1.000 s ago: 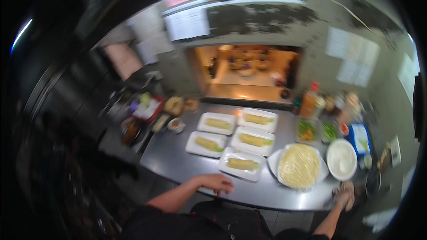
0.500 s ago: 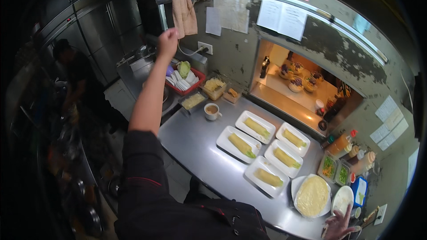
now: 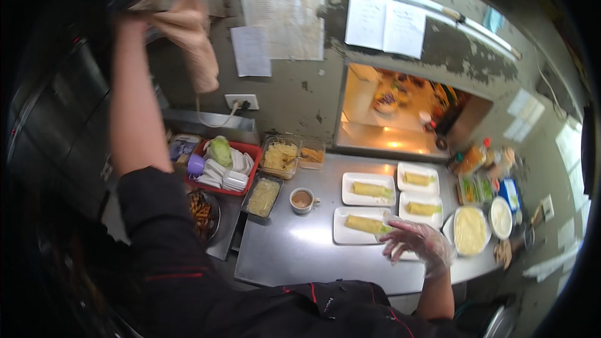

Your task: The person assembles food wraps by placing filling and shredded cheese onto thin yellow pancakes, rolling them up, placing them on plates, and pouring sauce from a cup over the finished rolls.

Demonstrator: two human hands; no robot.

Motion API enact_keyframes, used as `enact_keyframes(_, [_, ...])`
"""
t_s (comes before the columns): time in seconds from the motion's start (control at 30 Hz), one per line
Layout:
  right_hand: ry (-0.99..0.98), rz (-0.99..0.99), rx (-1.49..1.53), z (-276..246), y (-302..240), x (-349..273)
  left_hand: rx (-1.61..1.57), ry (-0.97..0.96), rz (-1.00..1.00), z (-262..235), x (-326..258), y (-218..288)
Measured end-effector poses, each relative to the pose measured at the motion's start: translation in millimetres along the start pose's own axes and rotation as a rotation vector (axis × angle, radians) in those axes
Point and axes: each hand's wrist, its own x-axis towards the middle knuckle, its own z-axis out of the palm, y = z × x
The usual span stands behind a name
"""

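Note:
My bare left hand (image 3: 130, 20) is raised to the wall at the upper left, gripping the peach towel (image 3: 199, 50), which is pulled askew. Its fingertips are lost in shadow and blur. In a clear plastic glove, my right hand (image 3: 418, 243) hovers over the steel table with fingers apart, holding nothing. Beneath and beside it lie several white rectangular plates (image 3: 341, 238), each bearing a yellow roll (image 3: 363, 224) with green leaf at its end. My right hand partly covers the nearest plate. Further right, a round plate holds a pale yellow, plastic-covered flat stack (image 3: 469, 230).
A mug of brown drink (image 3: 302, 200) stands left of the plates. Beyond it are shredded-food tubs (image 3: 278, 155) and a red basket (image 3: 249, 181) with lettuce and white dishes. Sauce bottles (image 3: 476, 158) line the right. A serving hatch (image 3: 391, 144) opens in the wall.
My left hand has risen further left and taken hold of the towel, pulling it aside. My right hand has come from the far right corner to above the plates. The view has turned.

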Motion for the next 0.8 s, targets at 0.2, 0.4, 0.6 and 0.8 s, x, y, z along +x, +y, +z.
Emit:
enact_keyframes(0.2, [-0.120,0.002,-0.203,15,5,58,0.266,-0.074,0.337,6,-29,68])
enact_keyframes(0.4, [-0.142,-0.473,-0.491,58,-49,133,0.726,-0.245,0.414,-34,-230,86])
enact_keyframes(0.6, [-0.337,-0.563,-0.184,131,-15,178,1.072,-0.895,0.370,-25,-434,65])
enact_keyframes(0.8, [-0.470,-0.106,-0.047,112,76,120,0.710,-0.303,-0.416,-62,-578,48])
